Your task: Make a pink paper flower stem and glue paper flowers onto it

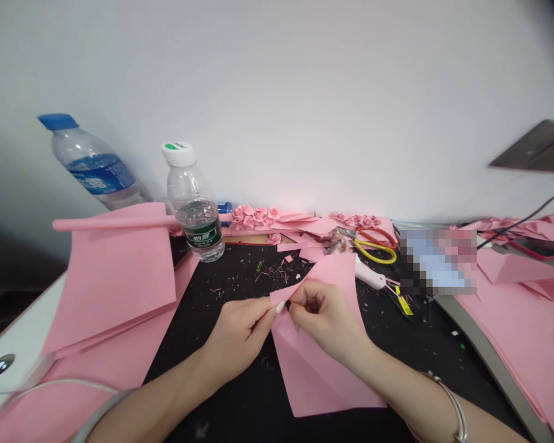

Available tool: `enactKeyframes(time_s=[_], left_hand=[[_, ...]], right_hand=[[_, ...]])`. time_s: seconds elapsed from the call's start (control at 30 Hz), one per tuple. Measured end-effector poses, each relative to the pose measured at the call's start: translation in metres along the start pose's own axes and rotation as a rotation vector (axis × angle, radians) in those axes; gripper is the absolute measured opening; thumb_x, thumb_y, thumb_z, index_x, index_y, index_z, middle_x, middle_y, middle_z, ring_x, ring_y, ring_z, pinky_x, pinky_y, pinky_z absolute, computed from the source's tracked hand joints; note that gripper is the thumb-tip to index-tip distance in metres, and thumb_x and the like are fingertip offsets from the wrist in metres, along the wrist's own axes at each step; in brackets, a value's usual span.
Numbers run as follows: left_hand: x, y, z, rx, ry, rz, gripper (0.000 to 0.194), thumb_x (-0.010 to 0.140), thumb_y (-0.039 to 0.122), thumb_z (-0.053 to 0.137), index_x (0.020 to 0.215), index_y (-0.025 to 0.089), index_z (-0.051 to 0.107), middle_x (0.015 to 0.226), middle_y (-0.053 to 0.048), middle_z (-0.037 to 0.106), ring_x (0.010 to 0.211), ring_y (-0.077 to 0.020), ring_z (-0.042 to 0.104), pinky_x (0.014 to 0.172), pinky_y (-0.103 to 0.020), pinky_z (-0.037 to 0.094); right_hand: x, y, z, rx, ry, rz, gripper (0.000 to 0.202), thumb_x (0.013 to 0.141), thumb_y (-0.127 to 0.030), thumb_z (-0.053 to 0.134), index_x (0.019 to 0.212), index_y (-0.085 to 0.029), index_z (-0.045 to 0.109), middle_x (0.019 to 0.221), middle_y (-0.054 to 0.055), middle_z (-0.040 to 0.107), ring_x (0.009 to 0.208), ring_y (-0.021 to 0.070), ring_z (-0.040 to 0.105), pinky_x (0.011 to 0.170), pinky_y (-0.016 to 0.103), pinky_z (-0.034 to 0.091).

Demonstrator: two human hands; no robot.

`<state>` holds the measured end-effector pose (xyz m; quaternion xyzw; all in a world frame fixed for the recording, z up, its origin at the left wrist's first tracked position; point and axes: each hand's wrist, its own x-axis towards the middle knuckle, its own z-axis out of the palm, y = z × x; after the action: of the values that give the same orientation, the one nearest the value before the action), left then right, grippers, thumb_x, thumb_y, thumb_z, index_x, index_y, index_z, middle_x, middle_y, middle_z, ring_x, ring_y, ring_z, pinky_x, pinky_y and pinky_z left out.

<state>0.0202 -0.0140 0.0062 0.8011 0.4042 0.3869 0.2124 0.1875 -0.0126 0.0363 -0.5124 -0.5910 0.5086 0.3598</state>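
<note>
A sheet of pink paper [321, 375] lies partly on the black work surface [221, 277], its far edge lifted and bent. My left hand [247, 329] pinches the sheet's upper left corner between thumb and fingers. Just to its right, my right hand [325, 311] is closed with curled fingers on the same folded edge. The fingertips of both hands nearly meet there. A small dark spot shows between the right fingers, too small to make out. Part of the sheet is hidden under my right hand and wrist.
Two bottles, one green-labelled [198, 224] and one blue-labelled [99, 175], stand at the back left. Pink paper roses [256, 215] lie along the wall. Scissors with yellow and orange handles [376, 252] and a white tool [369, 274] are beyond the sheet. Pink paper stacks flank both sides.
</note>
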Motion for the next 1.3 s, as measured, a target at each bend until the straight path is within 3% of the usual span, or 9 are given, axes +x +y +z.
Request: enactKeyframes(time_s=[0.33,0.67,0.93,1.07,1.3], left_hand=[[0.002,-0.003,0.000,-0.045,0.016,-0.104,0.035,0.091,0.019,0.044,0.056,0.016,0.041,0.050,0.007,0.035,0.045,-0.0055,0.033,0.045,-0.018,0.026],[0.002,-0.004,0.000,0.015,-0.022,-0.085,0.036,0.089,0.017,0.042,0.054,0.016,0.042,0.049,0.007,0.036,0.043,-0.0060,0.035,0.045,-0.018,0.027],[0.001,-0.004,0.000,0.014,-0.054,-0.024,0.032,0.090,0.016,0.041,0.059,0.015,0.049,0.051,0.005,0.041,0.045,-0.0068,0.039,0.047,-0.019,0.030],[0.001,-0.003,0.001,0.015,-0.052,-0.009,0.031,0.089,0.014,0.042,0.058,0.016,0.046,0.051,0.005,0.039,0.045,-0.0067,0.038,0.047,-0.019,0.029],[0.003,-0.002,0.001,-0.039,-0.021,-0.084,0.036,0.089,0.017,0.043,0.054,0.016,0.036,0.051,0.007,0.031,0.045,-0.0055,0.031,0.045,-0.019,0.025]], right_hand=[[0.004,-0.006,-0.003,-0.030,-0.020,0.048,0.019,0.075,-0.004,0.048,0.063,-0.014,0.060,0.059,-0.002,0.057,0.048,0.0063,0.047,0.045,0.018,0.036],[0.006,-0.011,-0.003,-0.023,-0.013,0.149,0.023,0.077,-0.003,0.049,0.060,-0.014,0.061,0.044,-0.006,0.050,0.035,0.0043,0.039,0.036,0.017,0.030],[0.003,-0.002,-0.001,0.018,-0.017,0.065,0.017,0.072,-0.006,0.049,0.059,-0.016,0.055,0.057,-0.002,0.058,0.044,0.0065,0.046,0.042,0.018,0.036],[0.002,0.002,0.000,0.006,0.015,0.028,0.017,0.066,-0.004,0.049,0.056,-0.017,0.051,0.052,-0.004,0.052,0.046,0.0067,0.042,0.044,0.019,0.032],[0.003,0.002,0.001,0.025,0.013,-0.007,0.015,0.067,-0.007,0.050,0.058,-0.018,0.048,0.053,-0.006,0.047,0.050,0.0076,0.041,0.048,0.021,0.032]])
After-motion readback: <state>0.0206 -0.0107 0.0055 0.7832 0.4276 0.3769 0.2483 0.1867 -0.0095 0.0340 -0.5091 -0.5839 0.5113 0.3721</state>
